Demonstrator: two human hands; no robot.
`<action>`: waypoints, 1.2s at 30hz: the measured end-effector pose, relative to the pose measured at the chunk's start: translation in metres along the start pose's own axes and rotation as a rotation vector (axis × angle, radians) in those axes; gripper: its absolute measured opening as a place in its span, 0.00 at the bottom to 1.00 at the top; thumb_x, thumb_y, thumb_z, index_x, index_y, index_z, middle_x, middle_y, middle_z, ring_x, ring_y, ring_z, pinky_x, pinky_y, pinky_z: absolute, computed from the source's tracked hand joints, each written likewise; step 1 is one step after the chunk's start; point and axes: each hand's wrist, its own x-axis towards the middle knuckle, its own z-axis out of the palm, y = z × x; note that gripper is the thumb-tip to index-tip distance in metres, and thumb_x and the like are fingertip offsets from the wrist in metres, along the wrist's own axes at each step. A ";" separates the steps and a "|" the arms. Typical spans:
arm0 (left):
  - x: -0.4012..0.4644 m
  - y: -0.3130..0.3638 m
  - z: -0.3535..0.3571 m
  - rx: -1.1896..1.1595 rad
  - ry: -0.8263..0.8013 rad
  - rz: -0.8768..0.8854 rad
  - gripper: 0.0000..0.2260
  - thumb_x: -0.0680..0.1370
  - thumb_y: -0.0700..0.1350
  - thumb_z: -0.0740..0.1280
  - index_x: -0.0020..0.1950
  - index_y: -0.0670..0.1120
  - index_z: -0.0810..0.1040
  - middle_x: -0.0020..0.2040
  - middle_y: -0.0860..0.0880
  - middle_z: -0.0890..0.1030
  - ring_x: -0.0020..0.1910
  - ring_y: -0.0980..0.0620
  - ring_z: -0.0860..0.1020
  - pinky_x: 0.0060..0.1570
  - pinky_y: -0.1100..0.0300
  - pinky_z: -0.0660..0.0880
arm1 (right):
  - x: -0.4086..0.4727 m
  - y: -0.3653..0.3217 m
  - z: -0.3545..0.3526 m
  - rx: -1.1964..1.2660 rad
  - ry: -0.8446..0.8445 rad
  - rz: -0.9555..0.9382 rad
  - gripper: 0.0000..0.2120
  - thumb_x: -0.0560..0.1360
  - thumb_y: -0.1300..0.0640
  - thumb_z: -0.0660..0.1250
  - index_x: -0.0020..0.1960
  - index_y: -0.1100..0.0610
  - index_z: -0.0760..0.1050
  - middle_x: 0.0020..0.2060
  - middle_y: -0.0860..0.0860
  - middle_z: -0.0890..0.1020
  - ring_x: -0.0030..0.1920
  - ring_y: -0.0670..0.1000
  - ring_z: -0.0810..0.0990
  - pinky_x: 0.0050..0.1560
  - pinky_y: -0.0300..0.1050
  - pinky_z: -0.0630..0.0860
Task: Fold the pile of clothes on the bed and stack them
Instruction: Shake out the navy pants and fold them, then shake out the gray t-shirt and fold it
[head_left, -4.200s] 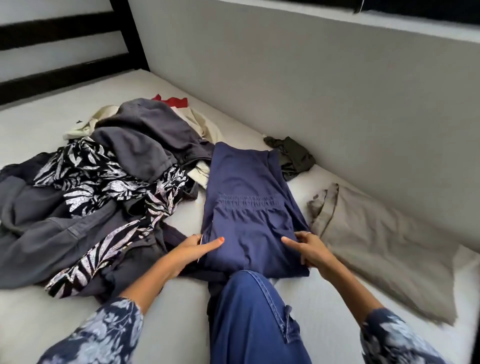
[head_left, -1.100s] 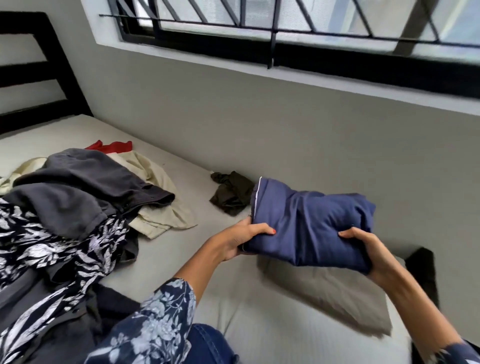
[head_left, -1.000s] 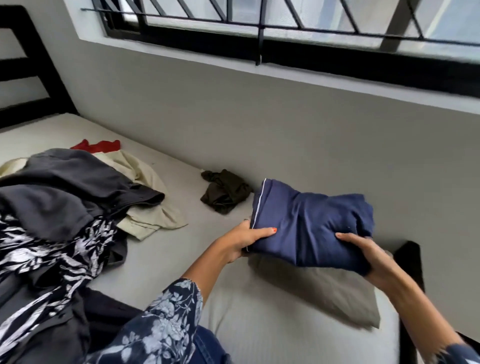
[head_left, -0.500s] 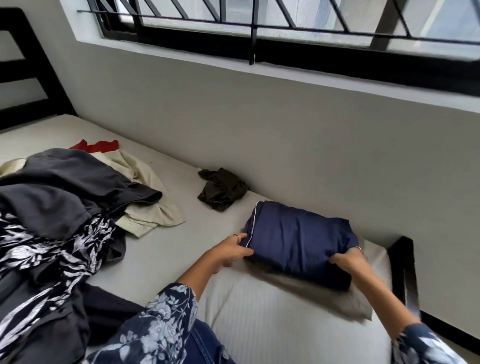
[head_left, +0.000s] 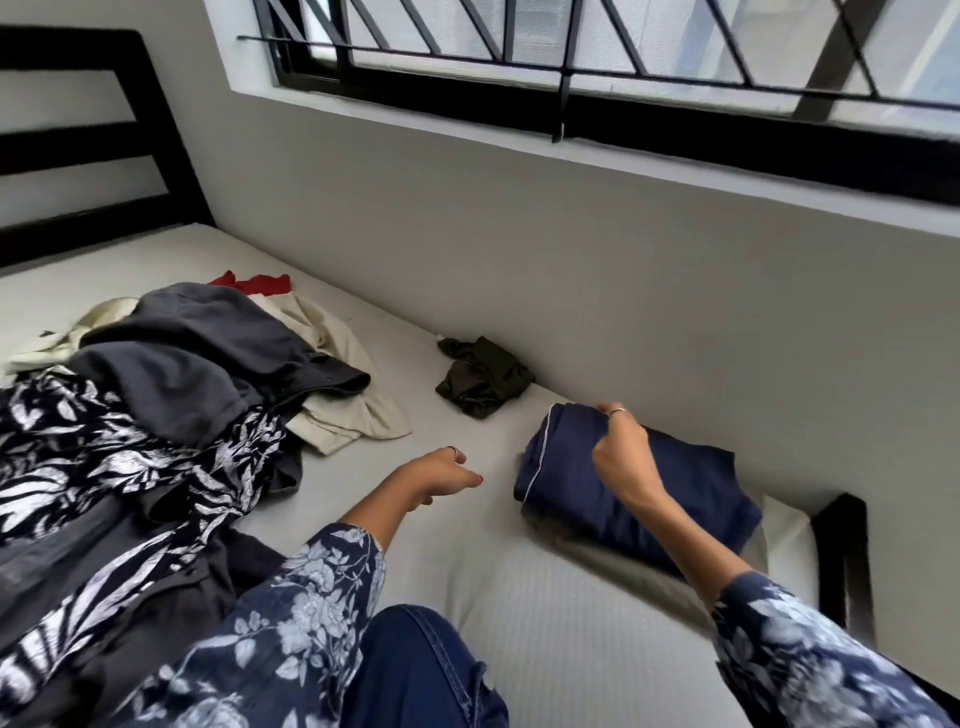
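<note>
W/ our right hand (head_left: 621, 457), fingers seemingly pinching its top edge, on the folded navy bundle (head_left: 691, 499) atop the beige garment (head_left: 613, 569), left hand (head_left: 441, 473) loose & empty, lifting could drag folds open.

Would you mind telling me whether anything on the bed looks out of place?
A small dark olive garment lies crumpled alone by the wall, apart from both the unfolded pile and the folded navy garment that the right hand rests on.
</note>
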 end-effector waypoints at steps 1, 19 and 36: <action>0.001 -0.007 -0.006 -0.014 0.011 -0.007 0.26 0.80 0.49 0.63 0.75 0.46 0.60 0.72 0.46 0.66 0.69 0.47 0.67 0.63 0.55 0.66 | 0.003 -0.009 0.011 0.002 -0.038 -0.022 0.27 0.73 0.73 0.52 0.70 0.61 0.66 0.64 0.59 0.74 0.55 0.57 0.75 0.47 0.41 0.68; 0.062 -0.106 -0.089 0.249 0.357 -0.025 0.32 0.76 0.48 0.67 0.76 0.46 0.57 0.75 0.46 0.58 0.74 0.44 0.58 0.71 0.50 0.61 | 0.070 -0.067 0.167 -0.288 -0.344 -0.117 0.26 0.74 0.65 0.62 0.71 0.64 0.63 0.70 0.61 0.67 0.69 0.61 0.67 0.67 0.50 0.65; 0.125 -0.146 -0.105 0.490 0.101 -0.116 0.42 0.76 0.59 0.66 0.78 0.55 0.40 0.79 0.47 0.40 0.77 0.41 0.45 0.74 0.45 0.54 | 0.176 -0.036 0.219 -0.196 -0.179 -0.006 0.18 0.77 0.68 0.59 0.67 0.65 0.72 0.61 0.65 0.77 0.62 0.65 0.74 0.61 0.48 0.70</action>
